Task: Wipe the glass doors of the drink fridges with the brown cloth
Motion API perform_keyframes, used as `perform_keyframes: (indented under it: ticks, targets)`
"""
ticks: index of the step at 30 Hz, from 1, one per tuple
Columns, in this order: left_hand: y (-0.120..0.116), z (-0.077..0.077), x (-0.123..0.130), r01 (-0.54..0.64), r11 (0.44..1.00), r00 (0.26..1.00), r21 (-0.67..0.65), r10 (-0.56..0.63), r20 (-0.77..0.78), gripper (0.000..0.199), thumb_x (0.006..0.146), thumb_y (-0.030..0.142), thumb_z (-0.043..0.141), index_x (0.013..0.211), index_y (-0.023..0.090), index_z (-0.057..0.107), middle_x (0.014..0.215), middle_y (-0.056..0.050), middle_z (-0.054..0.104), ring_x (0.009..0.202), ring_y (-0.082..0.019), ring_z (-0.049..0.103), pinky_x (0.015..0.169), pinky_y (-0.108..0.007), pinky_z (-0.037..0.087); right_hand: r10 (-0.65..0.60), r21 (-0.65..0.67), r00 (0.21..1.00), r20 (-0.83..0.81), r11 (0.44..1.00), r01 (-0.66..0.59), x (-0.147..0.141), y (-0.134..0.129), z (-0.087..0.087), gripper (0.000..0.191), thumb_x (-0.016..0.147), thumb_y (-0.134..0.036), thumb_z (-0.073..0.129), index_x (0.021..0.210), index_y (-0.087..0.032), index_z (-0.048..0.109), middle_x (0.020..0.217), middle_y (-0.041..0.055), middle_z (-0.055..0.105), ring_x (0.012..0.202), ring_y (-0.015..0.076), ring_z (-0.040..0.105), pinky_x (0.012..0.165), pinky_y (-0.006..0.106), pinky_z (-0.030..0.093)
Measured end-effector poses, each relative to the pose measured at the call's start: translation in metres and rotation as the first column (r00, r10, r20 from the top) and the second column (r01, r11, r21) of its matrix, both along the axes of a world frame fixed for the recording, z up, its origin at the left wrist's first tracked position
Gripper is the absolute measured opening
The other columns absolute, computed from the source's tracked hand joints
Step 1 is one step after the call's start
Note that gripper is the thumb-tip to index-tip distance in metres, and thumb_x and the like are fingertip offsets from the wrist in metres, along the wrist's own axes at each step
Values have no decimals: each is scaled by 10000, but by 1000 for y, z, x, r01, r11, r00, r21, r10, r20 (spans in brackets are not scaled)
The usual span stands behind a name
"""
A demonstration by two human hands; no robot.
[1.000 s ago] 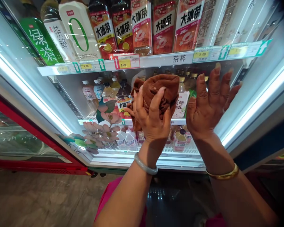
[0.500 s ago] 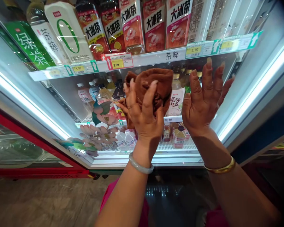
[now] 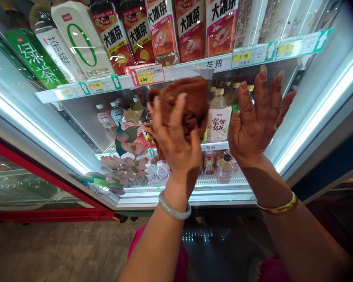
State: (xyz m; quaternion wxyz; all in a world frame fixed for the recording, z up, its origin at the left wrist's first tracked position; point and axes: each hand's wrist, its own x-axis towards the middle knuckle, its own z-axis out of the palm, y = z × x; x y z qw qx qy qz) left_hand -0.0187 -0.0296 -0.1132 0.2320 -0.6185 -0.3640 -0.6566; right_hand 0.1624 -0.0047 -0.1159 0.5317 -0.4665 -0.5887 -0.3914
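Filling most of the view, an upright drinks cooler (image 3: pixel 223 199) is lit by 2 bright side strips. To its left is a red-framed cabinet (image 3: pixel 61 215). Across the cooler, an upper shelf (image 3: pixel 191 71) carries 5 iced-tea bottles (image 3: pixel 117 39) side by side, with a green-tea bottle (image 3: pixel 37 60) near the left end.

2 bare hands are raised before the cooler. The right hand (image 3: pixel 253 125) is empty, palm forward, fingers apart; it appears flat to the glass, though contact cannot be confirmed. The left hand (image 3: pixel 179 150) has its grip clamped on a bunched brown cloth (image 3: pixel 197 94), fingers bent over the folds. The cloth lies just below the upper shelf edge in the view, left of a peach oolong bottle (image 3: pixel 219 123).

Motion blur marks the cloth and left fingers, whereas the right hand is comparatively sharp. Assessment: movement at this instant centres on the cloth side, with the right hand nearly steady.

A floral decal (image 3: pixel 123 168) shows at lower left. Bangles noted: 1 pale (image 3: pixel 173 208) on the left wrist, 1 gold (image 3: pixel 279 207) on the right. A yellow price tag (image 3: pixel 242 56) reads 3.00.
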Motion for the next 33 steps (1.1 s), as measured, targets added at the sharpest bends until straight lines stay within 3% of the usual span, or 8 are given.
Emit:
perform_keyframes:
  ticks: [3, 6, 10, 15, 19, 26, 29, 33]
  targets:
    - [-1, -1, -1, -17, 1000, 993, -20, 19, 118, 620, 991, 320, 586, 1582, 302, 403, 1733, -56, 262, 1616, -323, 227, 1337, -570, 57, 25, -112, 998, -51, 993, -31, -3, -6, 3, 564, 1067, -450, 238, 1614, -344, 328, 1684, 35, 354, 1628, 329, 160, 1265, 759, 80]
    - [-6, -26, 27, -54, 998, 998, -36, 55, 26, 553, 984, 281, 586, 1528, 321, 495, 1687, -55, 375, 1581, -322, 319, 1317, -614, -26, 47, -90, 997, -64, 994, -53, -4, -7, 3, 555, 1069, -453, 251, 1607, -352, 342, 1678, 36, 367, 1627, 333, 162, 1271, 751, 53]
    - [-9, -55, 58, -67, 997, 993, 24, 69, -96, 434, 951, 247, 680, 1368, 364, 663, 1587, -71, 517, 1514, -303, 442, 1327, -582, 87, 40, -48, 998, -56, 998, -43, -1, -2, 0, 539, 1072, -473, 260, 1602, -395, 328, 1672, 24, 381, 1622, 313, 191, 1274, 721, 85]
    - [0, -40, 25, -39, 996, 979, 74, 53, -196, 425, 973, 335, 653, 1398, 324, 642, 1615, -110, 467, 1511, -307, 440, 1309, -565, 176, 75, -17, 997, -28, 997, -75, 3, 3, -2, 545, 1075, -440, 258, 1618, -403, 279, 1682, 29, 358, 1622, 323, 181, 1250, 752, 56]
    - [1, -36, 4, -40, 999, 997, 28, 42, -72, 556, 972, 270, 598, 1522, 281, 516, 1695, -108, 336, 1571, -319, 332, 1296, -550, 224, 80, 51, 996, 28, 995, -81, 5, 9, -3, 567, 1066, -425, 278, 1630, -366, 271, 1683, 50, 351, 1615, 329, 195, 1244, 763, 81]
    - [-9, -90, 39, -5, 998, 975, 56, 17, -221, 402, 908, 210, 752, 1278, 362, 713, 1532, -64, 552, 1526, -292, 427, 1318, -550, 181, 15, 107, 1000, 27, 994, -18, 4, 11, -4, 550, 1074, -429, 305, 1622, -383, 293, 1673, 36, 390, 1609, 280, 236, 1278, 681, 155]
    - [-5, -81, 35, -1, 995, 973, 100, 24, -229, 384, 887, 257, 788, 1251, 362, 724, 1528, -85, 544, 1519, -297, 435, 1312, -536, 203, 30, 57, 1000, -1, 998, -30, 2, 5, -3, 550, 1070, -425, 319, 1620, -397, 304, 1673, 32, 393, 1611, 281, 238, 1297, 647, 143]
    - [4, -42, 10, -46, 995, 988, 88, 58, -143, 442, 951, 307, 663, 1391, 287, 625, 1628, -137, 416, 1551, -308, 372, 1266, -553, 310, 64, -31, 998, -8, 997, -64, 2, -5, 0, 561, 1064, -405, 312, 1624, -384, 297, 1693, 20, 353, 1619, 303, 205, 1292, 679, 116]
